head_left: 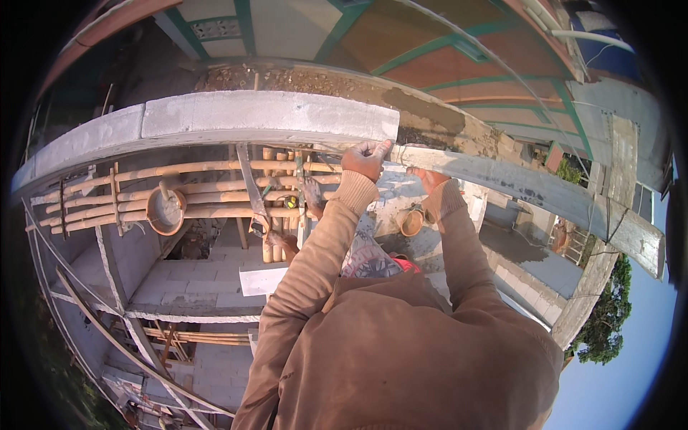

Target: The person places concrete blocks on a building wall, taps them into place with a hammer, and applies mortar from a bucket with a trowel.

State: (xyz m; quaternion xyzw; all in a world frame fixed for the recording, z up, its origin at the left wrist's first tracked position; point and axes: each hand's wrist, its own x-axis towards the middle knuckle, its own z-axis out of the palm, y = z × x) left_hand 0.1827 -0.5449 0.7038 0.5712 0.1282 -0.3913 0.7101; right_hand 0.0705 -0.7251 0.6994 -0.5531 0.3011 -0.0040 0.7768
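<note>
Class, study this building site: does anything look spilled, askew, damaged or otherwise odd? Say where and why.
One thing may: a dark patch on the brown strip beyond the right end of the pale block row. It looks damp against lighter surroundings, though whether anything spilled is unclear.

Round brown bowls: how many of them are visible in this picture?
2: the left bowl is by the bamboo poles; the other bowl is below the right hand in the picture. Others may be hidden.
</note>
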